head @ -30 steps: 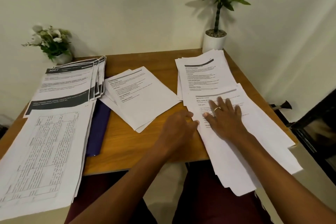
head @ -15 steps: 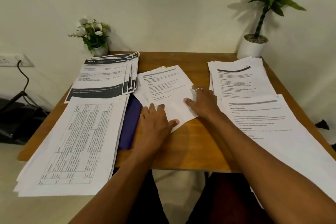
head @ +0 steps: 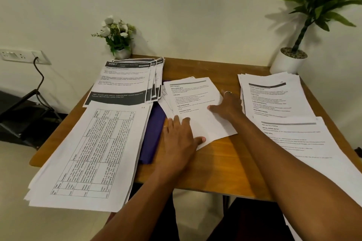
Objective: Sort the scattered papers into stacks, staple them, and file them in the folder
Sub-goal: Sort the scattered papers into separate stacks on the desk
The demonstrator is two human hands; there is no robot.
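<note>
My left hand (head: 178, 139) and right hand (head: 229, 105) lie flat, fingers straight, on the loose stack (head: 195, 101) between them. Light, floppy, slippery sheets; I'd grip the edges.

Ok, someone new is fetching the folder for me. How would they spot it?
On the wooden table, look between the near-left grid stack and the middle stack. The folder is the strip showing there, purple where both neighbours are white.

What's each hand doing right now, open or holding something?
Left hand: open, flat on the near corner of the middle paper stack.
Right hand: open, resting on that stack's right edge.
</note>
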